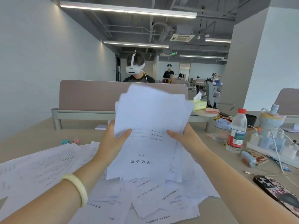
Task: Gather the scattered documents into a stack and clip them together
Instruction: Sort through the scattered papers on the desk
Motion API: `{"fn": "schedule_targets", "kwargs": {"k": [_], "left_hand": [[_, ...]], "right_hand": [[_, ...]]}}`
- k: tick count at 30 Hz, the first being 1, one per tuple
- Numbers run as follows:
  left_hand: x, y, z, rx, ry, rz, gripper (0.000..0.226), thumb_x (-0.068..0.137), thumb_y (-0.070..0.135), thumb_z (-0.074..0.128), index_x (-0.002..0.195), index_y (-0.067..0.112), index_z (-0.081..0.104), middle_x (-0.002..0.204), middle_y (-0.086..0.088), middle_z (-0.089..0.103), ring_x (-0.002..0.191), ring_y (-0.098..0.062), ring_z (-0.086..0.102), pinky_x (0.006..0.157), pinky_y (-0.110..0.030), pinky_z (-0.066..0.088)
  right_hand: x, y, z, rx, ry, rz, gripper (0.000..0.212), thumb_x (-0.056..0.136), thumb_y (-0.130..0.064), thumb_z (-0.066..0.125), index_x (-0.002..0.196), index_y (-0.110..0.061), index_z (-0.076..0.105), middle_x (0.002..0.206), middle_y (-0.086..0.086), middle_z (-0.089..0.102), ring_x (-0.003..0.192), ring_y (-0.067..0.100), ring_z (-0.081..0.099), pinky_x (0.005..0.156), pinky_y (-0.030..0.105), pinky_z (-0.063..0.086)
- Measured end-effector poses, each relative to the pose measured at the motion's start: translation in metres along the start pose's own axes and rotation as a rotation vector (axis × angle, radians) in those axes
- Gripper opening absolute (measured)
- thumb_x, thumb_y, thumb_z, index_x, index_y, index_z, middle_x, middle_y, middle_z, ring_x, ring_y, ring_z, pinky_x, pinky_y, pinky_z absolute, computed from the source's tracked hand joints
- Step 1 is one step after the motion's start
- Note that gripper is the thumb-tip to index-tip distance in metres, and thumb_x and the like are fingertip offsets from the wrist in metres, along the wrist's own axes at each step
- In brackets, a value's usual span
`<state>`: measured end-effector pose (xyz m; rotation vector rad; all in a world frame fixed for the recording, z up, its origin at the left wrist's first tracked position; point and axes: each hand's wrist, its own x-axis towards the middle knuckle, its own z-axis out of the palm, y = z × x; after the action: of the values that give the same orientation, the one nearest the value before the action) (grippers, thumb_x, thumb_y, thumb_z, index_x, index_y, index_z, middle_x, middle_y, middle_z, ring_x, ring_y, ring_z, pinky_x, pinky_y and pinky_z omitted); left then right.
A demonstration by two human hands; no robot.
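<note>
My left hand and right hand grip a messy bunch of papers above the desk. Loose sheets lie below. The clips wait unused.

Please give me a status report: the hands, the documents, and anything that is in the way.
Left hand and right hand grip uneven stack, lifted above desk. Loose sheets lie below. Binder clips untouched, far left. Nothing blocks.

We find bare desk at ten o'clock, beyond two binder clips. At three o'clock a water bottle, power strip and phone bar us. At twelve, the documents we hold screen the divider panel.
</note>
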<state>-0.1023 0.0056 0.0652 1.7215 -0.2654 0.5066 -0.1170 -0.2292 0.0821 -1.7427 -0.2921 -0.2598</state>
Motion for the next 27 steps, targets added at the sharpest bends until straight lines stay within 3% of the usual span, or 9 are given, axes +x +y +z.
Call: {"fn": "schedule_targets", "kwargs": {"k": [3, 7, 10, 12, 13, 15, 18, 23, 27], "left_hand": [[-0.006, -0.007, 0.002, 0.034, 0.053, -0.026, 0.027, 0.091, 0.018, 0.056, 0.119, 0.019, 0.055, 0.107, 0.009, 0.063, 0.099, -0.010, 0.060, 0.074, -0.017, 0.043], [0.001, 0.005, -0.004, -0.010, 0.151, 0.005, 0.024, 0.092, 0.015, 0.055, 0.116, 0.018, 0.056, 0.101, 0.015, 0.063, 0.099, -0.009, 0.060, 0.081, -0.022, 0.041], [0.003, 0.019, -0.010, -0.036, 0.192, 0.030, 0.021, 0.090, 0.019, 0.059, 0.107, 0.022, 0.048, 0.093, 0.024, 0.056, 0.092, -0.003, 0.057, 0.084, -0.016, 0.038], [-0.003, 0.015, -0.011, -0.020, 0.174, -0.019, 0.028, 0.090, 0.021, 0.060, 0.111, 0.022, 0.041, 0.095, 0.021, 0.051, 0.092, -0.005, 0.053, 0.084, 0.000, 0.028], [-0.008, 0.007, -0.011, 0.001, 0.161, -0.063, 0.030, 0.090, 0.022, 0.059, 0.112, 0.022, 0.038, 0.097, 0.018, 0.051, 0.096, -0.008, 0.052, 0.082, -0.002, 0.029], [-0.018, -0.013, -0.010, 0.050, 0.151, -0.129, 0.026, 0.091, 0.023, 0.057, 0.109, 0.021, 0.039, 0.101, 0.010, 0.054, 0.107, -0.019, 0.054, 0.081, -0.022, 0.037], [-0.025, -0.025, -0.012, 0.081, 0.165, -0.171, 0.010, 0.095, 0.019, 0.049, 0.104, 0.020, 0.044, 0.103, 0.004, 0.055, 0.103, -0.021, 0.056, 0.079, -0.026, 0.035], [-0.013, -0.003, -0.015, 0.049, 0.211, -0.038, 0.016, 0.095, 0.023, 0.048, 0.101, 0.011, 0.039, 0.088, 0.006, 0.050, 0.085, -0.014, 0.048, 0.063, -0.024, 0.037], [-0.026, -0.027, -0.016, 0.075, 0.119, -0.145, 0.015, 0.097, 0.022, 0.044, 0.108, 0.020, 0.034, 0.104, 0.008, 0.053, 0.102, -0.014, 0.050, 0.083, -0.025, 0.035]], "right_hand": [[0.002, 0.006, 0.012, 0.039, 0.062, 0.009, 0.033, 0.091, -0.012, 0.060, 0.122, -0.023, 0.056, 0.116, -0.008, 0.066, 0.106, 0.007, 0.063, 0.076, 0.013, 0.051], [0.007, -0.010, 0.024, 0.100, 0.230, 0.021, 0.015, 0.099, -0.019, 0.045, 0.110, -0.019, 0.055, 0.096, -0.009, 0.063, 0.088, 0.009, 0.061, 0.059, 0.009, 0.047], [0.012, -0.023, 0.028, 0.176, 0.170, 0.029, 0.015, 0.100, -0.036, 0.038, 0.108, -0.028, 0.049, 0.104, -0.011, 0.061, 0.097, 0.011, 0.059, 0.078, 0.023, 0.048], [0.009, -0.018, 0.033, 0.191, 0.081, 0.048, 0.017, 0.099, -0.041, 0.038, 0.115, -0.034, 0.041, 0.114, -0.017, 0.057, 0.101, 0.002, 0.056, 0.082, 0.024, 0.045], [0.005, -0.012, 0.037, 0.168, 0.056, 0.069, 0.022, 0.098, -0.040, 0.041, 0.120, -0.033, 0.039, 0.116, -0.018, 0.055, 0.100, -0.001, 0.054, 0.081, 0.022, 0.044], [0.000, 0.005, 0.047, 0.111, 0.061, 0.101, 0.033, 0.097, -0.031, 0.048, 0.128, -0.028, 0.038, 0.123, -0.011, 0.056, 0.105, 0.007, 0.054, 0.087, 0.027, 0.047], [-0.002, 0.020, 0.058, 0.011, 0.082, 0.129, 0.026, 0.097, -0.021, 0.046, 0.120, -0.034, 0.044, 0.118, -0.008, 0.061, 0.116, 0.018, 0.056, 0.104, 0.041, 0.043], [0.010, 0.001, 0.061, 0.132, 0.118, 0.073, 0.012, 0.097, -0.023, 0.045, 0.099, -0.035, 0.047, 0.119, -0.001, 0.059, 0.113, 0.019, 0.057, 0.101, 0.039, 0.046], [0.001, 0.026, 0.072, 0.042, 0.058, 0.135, 0.031, 0.094, -0.016, 0.050, 0.123, -0.025, 0.042, 0.116, -0.007, 0.058, 0.103, 0.013, 0.058, 0.078, 0.024, 0.046]]}}
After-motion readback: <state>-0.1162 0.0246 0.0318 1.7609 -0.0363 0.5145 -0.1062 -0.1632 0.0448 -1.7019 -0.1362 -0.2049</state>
